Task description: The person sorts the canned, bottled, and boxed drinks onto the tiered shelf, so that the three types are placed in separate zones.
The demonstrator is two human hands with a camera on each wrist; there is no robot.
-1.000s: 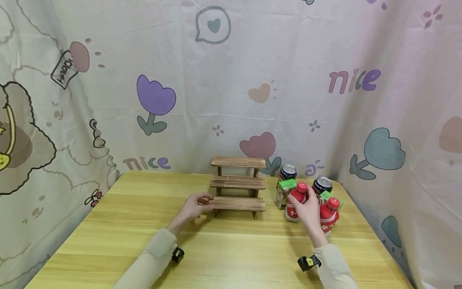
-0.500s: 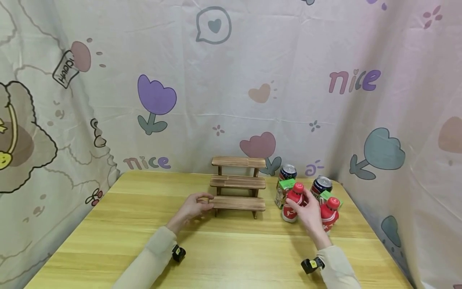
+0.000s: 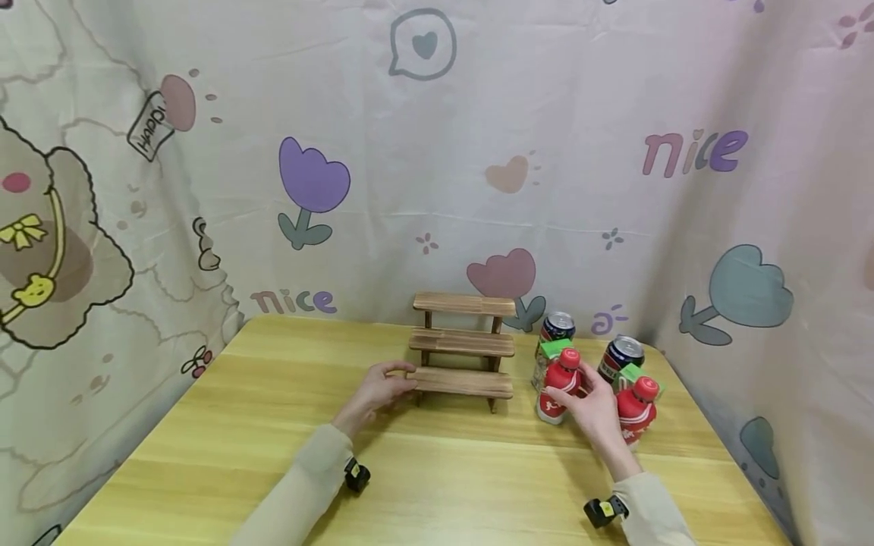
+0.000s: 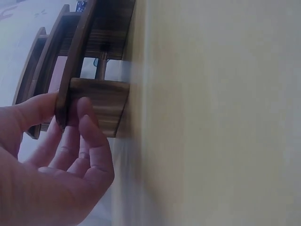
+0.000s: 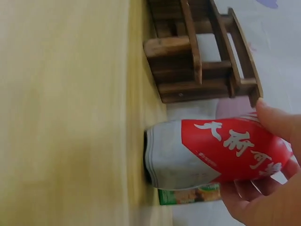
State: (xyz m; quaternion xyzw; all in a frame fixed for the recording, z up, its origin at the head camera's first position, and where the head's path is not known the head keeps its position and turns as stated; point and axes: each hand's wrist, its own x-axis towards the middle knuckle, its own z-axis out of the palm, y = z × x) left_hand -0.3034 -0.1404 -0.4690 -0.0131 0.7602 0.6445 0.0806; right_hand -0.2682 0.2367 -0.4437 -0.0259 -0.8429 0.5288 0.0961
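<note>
A three-tier wooden stand [image 3: 462, 345] stands towards the back of the table. My left hand [image 3: 382, 388] holds the left end of its lowest tier; in the left wrist view the thumb lies on the board [image 4: 75, 61] and fingers curl beneath it. To the right of the stand, my right hand [image 3: 592, 406] grips a red and white bottle [image 5: 218, 150] by its upper part. The bottle is nearly upright, its base close to the table; I cannot tell whether it touches. A second red bottle [image 3: 636, 413] stands right of that hand.
Behind the bottles stand two dark drink cans [image 3: 558, 326] and two green-topped cartons [image 3: 556, 349], one of them mostly hidden. The wooden table [image 3: 437, 485] reaches back to a printed curtain [image 3: 382, 250], which also hangs at both sides.
The gripped bottle has moved a little left and nearer, away from the other bottle, with my right hand. My left hand stays on the stand. The head view has shifted slightly.
</note>
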